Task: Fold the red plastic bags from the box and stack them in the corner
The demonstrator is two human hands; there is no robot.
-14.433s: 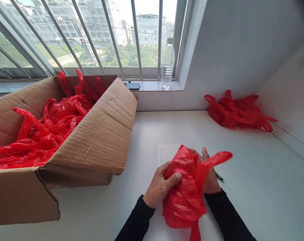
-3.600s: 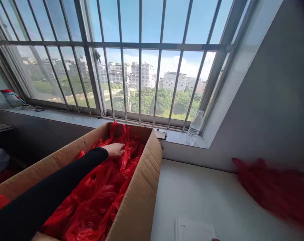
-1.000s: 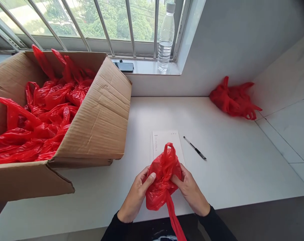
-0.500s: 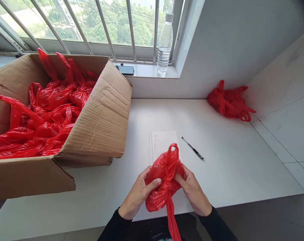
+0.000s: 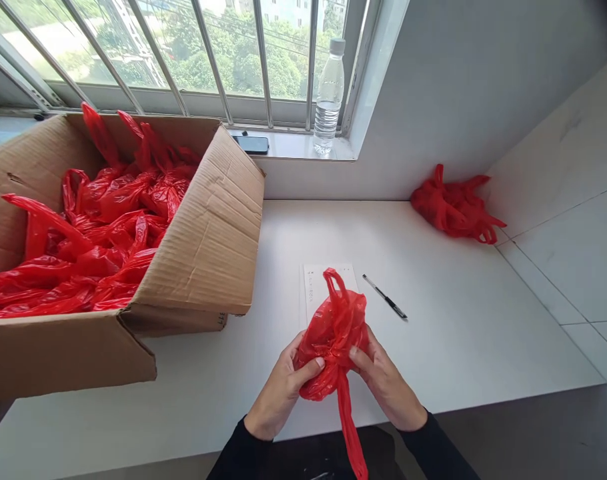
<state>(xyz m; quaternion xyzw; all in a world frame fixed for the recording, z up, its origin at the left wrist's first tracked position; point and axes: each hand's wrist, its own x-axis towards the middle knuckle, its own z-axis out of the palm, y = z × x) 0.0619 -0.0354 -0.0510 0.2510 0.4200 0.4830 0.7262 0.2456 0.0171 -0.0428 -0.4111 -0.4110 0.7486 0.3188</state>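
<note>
A knotted red plastic bag (image 5: 333, 340) is held up between both hands above the near edge of the white table. My left hand (image 5: 283, 383) grips its left side, thumb lying on the front near the knot. On the right side my right hand (image 5: 386, 380) grips it with the thumb pressed into the plastic. One handle loop sticks up from the bag and a long twisted tail hangs down past the table edge. What the bag contains is hidden. Behind it lies a sheet of paper (image 5: 316, 283) with small writing, partly covered by the bag.
An open cardboard box (image 5: 208, 233) full of red bags (image 5: 118, 247) stands at the left. A black pen (image 5: 385, 297) lies right of the paper. Another red bag (image 5: 451, 207) rests at the back right. A bottle (image 5: 328, 100) and phone (image 5: 253, 145) are on the windowsill.
The held bag has turned slightly and shifted up and right, its top loop now leaning left. Both hands still grip it. The whole view has shifted slightly.
</note>
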